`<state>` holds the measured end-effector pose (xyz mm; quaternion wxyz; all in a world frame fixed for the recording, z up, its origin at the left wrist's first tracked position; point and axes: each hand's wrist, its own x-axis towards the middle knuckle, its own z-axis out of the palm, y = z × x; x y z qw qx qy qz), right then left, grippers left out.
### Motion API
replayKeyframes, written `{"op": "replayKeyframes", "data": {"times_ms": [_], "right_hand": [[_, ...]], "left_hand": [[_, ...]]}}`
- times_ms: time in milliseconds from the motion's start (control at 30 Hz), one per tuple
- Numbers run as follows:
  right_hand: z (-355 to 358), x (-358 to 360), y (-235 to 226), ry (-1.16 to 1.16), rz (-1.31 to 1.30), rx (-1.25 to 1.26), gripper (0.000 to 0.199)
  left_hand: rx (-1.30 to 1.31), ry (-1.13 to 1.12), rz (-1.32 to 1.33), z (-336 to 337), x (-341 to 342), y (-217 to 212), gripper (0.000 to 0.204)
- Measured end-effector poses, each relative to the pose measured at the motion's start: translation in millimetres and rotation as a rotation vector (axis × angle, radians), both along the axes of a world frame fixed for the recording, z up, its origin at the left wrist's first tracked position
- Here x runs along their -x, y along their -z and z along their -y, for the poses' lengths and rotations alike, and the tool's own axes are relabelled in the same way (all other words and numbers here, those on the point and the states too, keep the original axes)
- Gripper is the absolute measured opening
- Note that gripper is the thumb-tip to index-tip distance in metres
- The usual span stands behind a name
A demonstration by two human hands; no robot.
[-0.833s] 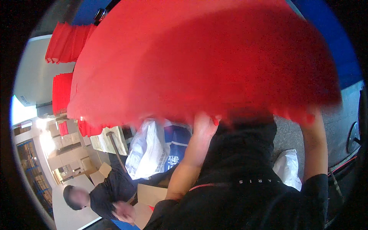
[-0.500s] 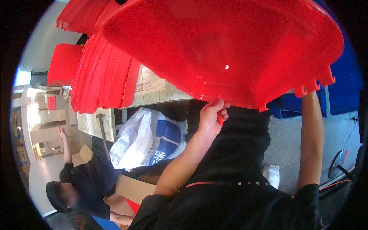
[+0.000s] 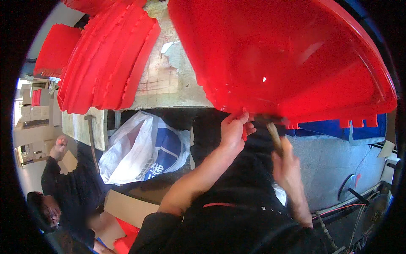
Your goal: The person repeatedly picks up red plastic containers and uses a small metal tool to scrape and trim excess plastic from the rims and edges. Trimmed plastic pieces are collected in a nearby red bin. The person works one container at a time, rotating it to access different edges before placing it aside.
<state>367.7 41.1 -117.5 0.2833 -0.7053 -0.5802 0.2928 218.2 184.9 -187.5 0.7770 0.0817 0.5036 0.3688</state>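
Observation:
A large, glossy red plastic bin (image 3: 270,55) with small hooks along its near edge spans the upper right. My left hand (image 3: 232,134) is closed on its near rim, thumb on top; a bit of red shows under the fingers. Just right of it, my right hand (image 3: 288,167) is wrapped round the wooden handle of a hammer (image 3: 275,136). The hammer's dark head is smeared by motion, close to the bin's rim; whether it touches cannot be made out.
Stacked red plastic parts (image 3: 110,59) stand left on a worn worktable (image 3: 173,91). Below hangs a white-and-blue sack (image 3: 139,148), beside a long-handled tool (image 3: 92,142). A co-worker (image 3: 74,190) is at lower left, near a cardboard box (image 3: 127,207). Blue crates (image 3: 321,130) stand right.
My right hand has come down from behind the bin's right side and now holds a hammer near the rim. The bin has turned and shifted right; my left hand keeps its grip.

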Motion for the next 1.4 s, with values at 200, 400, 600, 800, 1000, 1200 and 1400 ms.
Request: {"op": "replayKeyframes", "data": {"times_ms": [200,400,600,800,1000,1200,1400], "right_hand": [[-63.8,12.2,25.4,-0.105,0.261,0.082,0.044],[-61.5,12.5,0.8,-0.113,0.288,-0.154,0.045],[-71.7,6.1,18.0,-0.186,0.412,0.123,0.048],[2.4,-41.6,-23.1,-0.168,0.319,-0.291,0.036],[-9.9,-103.4,-31.8,0.487,-0.805,-0.84,0.031],[-127.6,-132.4,41.4,0.372,0.343,-0.182,0.044],[-175.3,-155.8,56.8,0.37,0.51,0.08,0.046]], "left_hand": [[-0.036,-0.054,0.064,4.6,-2.8,3.8,0.015],[-0.052,-0.053,0.055,3.9,-3.9,0.5,0.014],[-0.053,-0.057,0.018,2.8,-9.2,1.8,0.015],[0.127,0.11,0.167,-7.1,8.3,9.5,0.025],[-0.061,0.235,-0.024,-17.0,33.3,20.5,0.042],[-0.018,-0.016,0.174,41.9,50.7,-3.4,0.04],[0.202,-0.017,0.266,51.1,51.8,-25.5,0.042]]}}
